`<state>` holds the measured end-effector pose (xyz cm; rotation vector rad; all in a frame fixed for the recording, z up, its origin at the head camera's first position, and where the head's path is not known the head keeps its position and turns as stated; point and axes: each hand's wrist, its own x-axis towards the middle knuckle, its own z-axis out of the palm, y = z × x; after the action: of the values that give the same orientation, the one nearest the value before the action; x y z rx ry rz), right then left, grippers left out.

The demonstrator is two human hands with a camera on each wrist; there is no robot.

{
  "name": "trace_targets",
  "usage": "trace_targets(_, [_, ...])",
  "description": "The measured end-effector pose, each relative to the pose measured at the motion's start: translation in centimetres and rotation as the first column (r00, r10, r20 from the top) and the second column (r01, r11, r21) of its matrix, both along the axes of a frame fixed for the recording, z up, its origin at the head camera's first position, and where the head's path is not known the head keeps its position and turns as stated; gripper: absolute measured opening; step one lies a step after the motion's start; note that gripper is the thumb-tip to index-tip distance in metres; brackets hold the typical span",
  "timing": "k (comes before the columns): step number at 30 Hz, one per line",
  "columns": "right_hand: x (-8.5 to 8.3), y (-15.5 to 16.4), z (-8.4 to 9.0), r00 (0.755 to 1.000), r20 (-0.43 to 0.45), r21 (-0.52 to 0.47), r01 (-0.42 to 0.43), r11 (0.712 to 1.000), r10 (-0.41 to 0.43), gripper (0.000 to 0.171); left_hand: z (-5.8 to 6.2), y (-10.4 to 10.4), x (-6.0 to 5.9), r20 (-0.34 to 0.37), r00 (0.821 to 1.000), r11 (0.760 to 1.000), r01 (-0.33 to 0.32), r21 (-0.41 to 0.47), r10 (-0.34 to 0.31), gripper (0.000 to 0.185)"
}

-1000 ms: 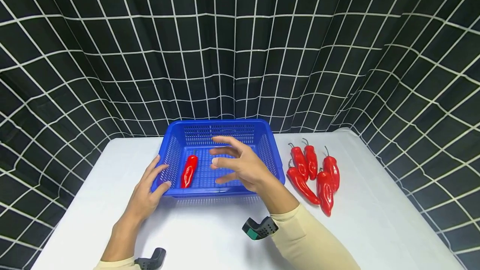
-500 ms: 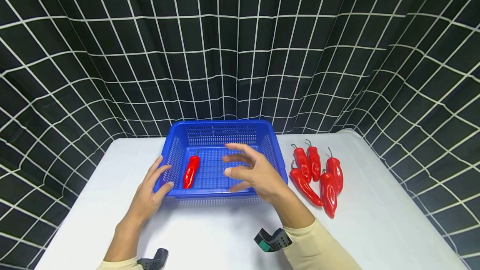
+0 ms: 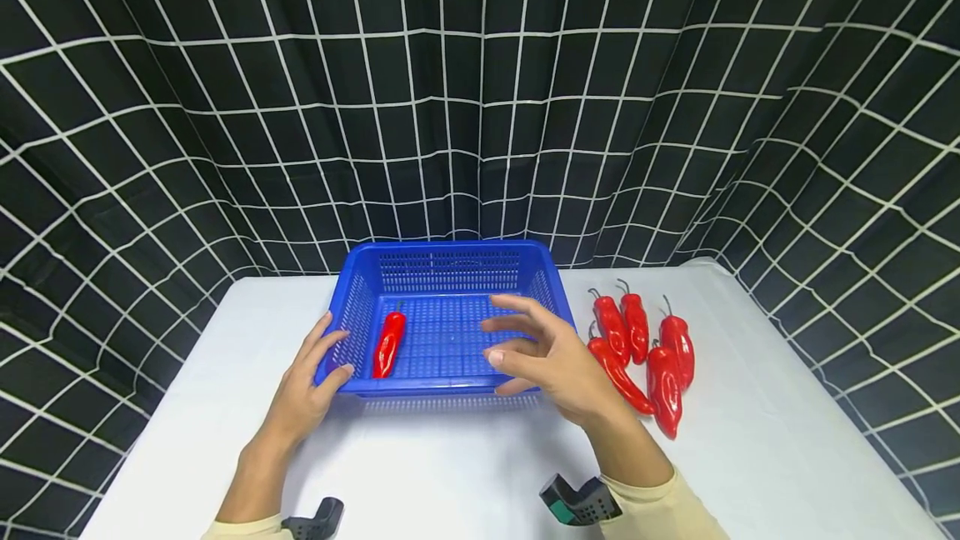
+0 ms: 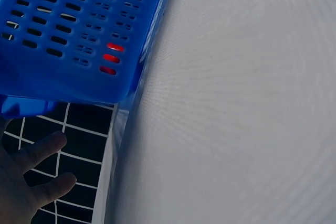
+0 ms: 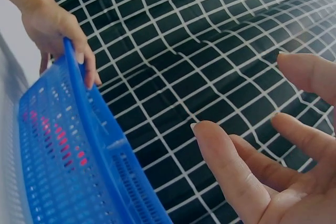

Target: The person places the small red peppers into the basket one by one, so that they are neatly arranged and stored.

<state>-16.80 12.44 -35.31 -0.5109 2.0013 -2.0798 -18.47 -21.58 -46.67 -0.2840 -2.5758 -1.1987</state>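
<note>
A blue plastic basket (image 3: 450,386) with slotted walls stands on the white table. Inside it, toward the left, lies one glossy red pepper (image 3: 389,344); its red shows through the slots. My left hand (image 3: 303,390) holds the basket's left rim near the front corner, and the right wrist view also shows that left hand (image 5: 60,32) on the rim. My right hand (image 3: 551,361) hovers over the basket's right front part. Its fingers (image 5: 226,166) are spread and loosely bent, with nothing between them. Several more red peppers (image 3: 664,390) with stems lie right of the basket.
The white tabletop (image 3: 757,407) extends around the basket and under the peppers. A black curtain with a white grid (image 3: 480,107) rises behind the table and along both sides. Black wrist devices (image 3: 581,502) sit below both hands.
My right hand has moved rightward over the basket, from its middle toward its right side. My left hand stays on the rim. The whole scene has shifted slightly right in view.
</note>
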Motion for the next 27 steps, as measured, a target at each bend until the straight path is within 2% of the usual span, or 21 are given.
trace_targets(13, [1.0, 3.2, -0.3, 0.997, -0.053, 0.023, 0.063, 0.998, -0.062, 0.063, -0.1, 0.1, -0.1, 0.0, 1.0, 1.0, -0.002, 0.005, 0.002, 0.048])
trace_targets(27, [1.8, 7.2, -0.4, 0.981, -0.117, 0.038, 0.159, 0.987, -0.154, 0.06, -0.1, 0.0, -0.1, 0.031, 1.0, 1.0, -0.003, 0.022, 0.002, 0.048])
